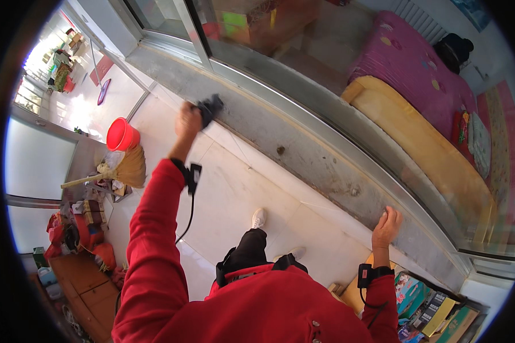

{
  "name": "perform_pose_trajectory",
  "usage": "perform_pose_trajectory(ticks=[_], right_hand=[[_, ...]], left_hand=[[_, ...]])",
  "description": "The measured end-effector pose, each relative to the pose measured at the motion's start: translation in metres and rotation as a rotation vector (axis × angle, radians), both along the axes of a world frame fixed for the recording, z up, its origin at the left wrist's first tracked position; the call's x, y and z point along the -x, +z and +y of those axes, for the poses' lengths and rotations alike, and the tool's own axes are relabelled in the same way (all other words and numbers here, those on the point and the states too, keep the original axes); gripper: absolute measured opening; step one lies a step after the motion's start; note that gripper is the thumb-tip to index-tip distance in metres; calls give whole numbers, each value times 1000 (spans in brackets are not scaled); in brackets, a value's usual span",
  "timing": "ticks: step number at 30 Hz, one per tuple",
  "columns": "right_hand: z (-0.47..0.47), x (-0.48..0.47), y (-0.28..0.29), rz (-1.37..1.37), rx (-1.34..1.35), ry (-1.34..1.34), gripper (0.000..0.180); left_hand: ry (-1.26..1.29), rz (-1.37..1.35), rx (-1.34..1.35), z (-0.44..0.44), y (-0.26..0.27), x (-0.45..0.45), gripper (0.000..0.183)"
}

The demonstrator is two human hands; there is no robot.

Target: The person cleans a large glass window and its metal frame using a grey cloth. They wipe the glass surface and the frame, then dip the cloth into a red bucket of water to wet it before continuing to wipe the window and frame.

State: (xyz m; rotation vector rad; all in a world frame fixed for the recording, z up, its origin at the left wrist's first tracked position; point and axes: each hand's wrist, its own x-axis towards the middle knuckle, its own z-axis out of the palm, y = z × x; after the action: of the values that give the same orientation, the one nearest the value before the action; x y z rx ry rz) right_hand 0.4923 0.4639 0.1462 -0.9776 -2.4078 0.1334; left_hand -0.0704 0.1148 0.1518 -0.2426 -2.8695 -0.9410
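Note:
A dark cloth (211, 109), blurred, is gripped in my left hand (189, 120) at the near edge of a grey window sill (296, 139). The sill bears dark stains and runs diagonally below the sliding window (257, 81). My right hand (387, 225) rests on the sill's near edge farther right, fingers bent, and no object shows in it. A black band with a small device is strapped round each wrist.
A red bucket (122, 134) and a straw broom (128, 167) stand at the left, near a wooden cabinet (83, 287). Boxes (431, 315) lie below the sill at lower right. A purple mop (104, 92) is beyond the doorway. Behind the glass is a bed (416, 73).

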Motion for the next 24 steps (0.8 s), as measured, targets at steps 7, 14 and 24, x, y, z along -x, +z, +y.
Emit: perform_pose_trajectory(ticks=[7, 14, 24], right_hand=[[1, 3, 3, -113, -35, -3, 21], [2, 4, 2, -91, -116, -1, 20], [5, 0, 0, 13, -57, 88, 24]], left_hand=[[508, -285, -1034, 61, 5, 126, 36], [259, 3, -258, 106, -10, 101, 41], [276, -80, -158, 179, 8, -44, 30]])
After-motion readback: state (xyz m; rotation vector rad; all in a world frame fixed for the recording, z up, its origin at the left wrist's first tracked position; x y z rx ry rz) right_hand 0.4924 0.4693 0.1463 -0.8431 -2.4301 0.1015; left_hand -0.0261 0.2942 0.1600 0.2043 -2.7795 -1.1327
